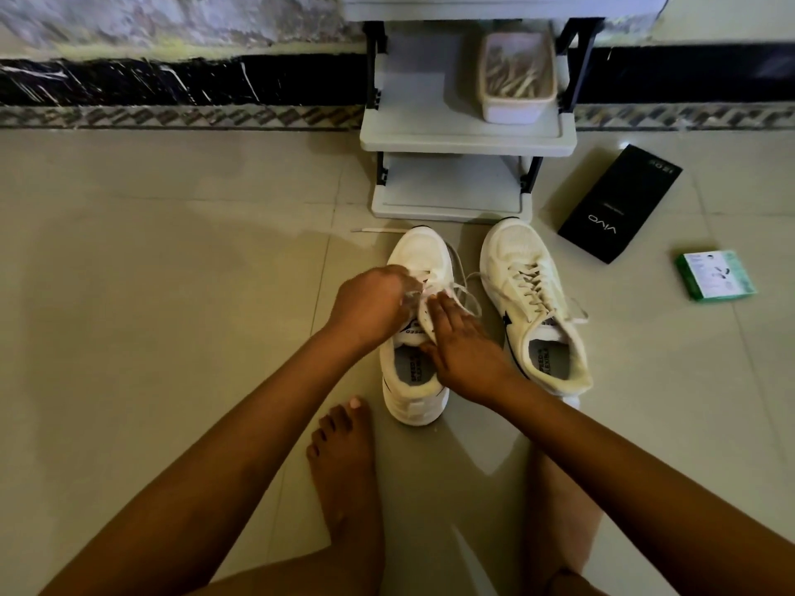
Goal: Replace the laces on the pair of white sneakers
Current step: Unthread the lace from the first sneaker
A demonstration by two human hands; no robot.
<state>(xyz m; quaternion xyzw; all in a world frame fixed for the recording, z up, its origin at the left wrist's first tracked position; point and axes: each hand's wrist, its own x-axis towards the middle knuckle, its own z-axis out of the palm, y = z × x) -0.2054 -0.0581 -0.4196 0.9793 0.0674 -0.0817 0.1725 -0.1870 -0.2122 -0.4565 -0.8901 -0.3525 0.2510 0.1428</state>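
Two white sneakers stand on the tiled floor, toes pointing away from me. My left hand (372,305) hovers over the left sneaker (419,260), fingers curled and pinching its white lace (462,290) near the eyelets. Straight fingers of my right hand (462,346) rest flat on the tongue and collar of that same shoe. A loose end of the lace loops off to the shoe's right side. The right sneaker (533,303) stands untouched beside it, fully laced with off-white laces.
A grey shelf rack (466,135) stands just beyond the shoes, holding a clear tub (516,79) of pale strips. A black phone box (619,204) and a green box (714,275) lie at right. My bare foot (344,458) rests near the left sneaker.
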